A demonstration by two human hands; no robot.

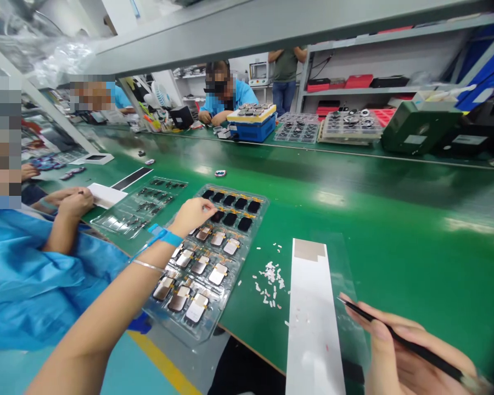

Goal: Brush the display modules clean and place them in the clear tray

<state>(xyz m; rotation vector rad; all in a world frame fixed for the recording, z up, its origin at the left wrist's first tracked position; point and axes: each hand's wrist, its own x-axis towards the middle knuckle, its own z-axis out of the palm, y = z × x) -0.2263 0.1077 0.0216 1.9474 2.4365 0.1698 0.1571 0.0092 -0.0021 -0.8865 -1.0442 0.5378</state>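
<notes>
1. My left hand reached over the clear tray. Its fingers were bunched, with the tips down on a dark part in the tray's middle rows. I could not tell whether it pinched the part or only touched it.
2. A blue wrist strap and a thin bracelet circled that forearm.
3. My right hand, at the lower right, pinched black tweezers, whose tip pointed left toward the white strip.
4. The tray held dark parts in its far rows and pale, metallic parts in its near rows. Its near corner lay at the near edge of the counter; I could not tell whether it overhung.
5. The white strip ran lengthwise toward me and passed over that same edge. White scraps lay scattered between the strip and the tray.
6. A second clear tray lay just left of the first, near a co-worker's hand, which was closed on a small tool.
7. The white labels on the green machine were too small to read, and no other writing was legible.
8. A broad band of bare green counter lay open to the right of the tray and beyond it, reaching the far row, where a blue box and stacked trays stood.
</notes>
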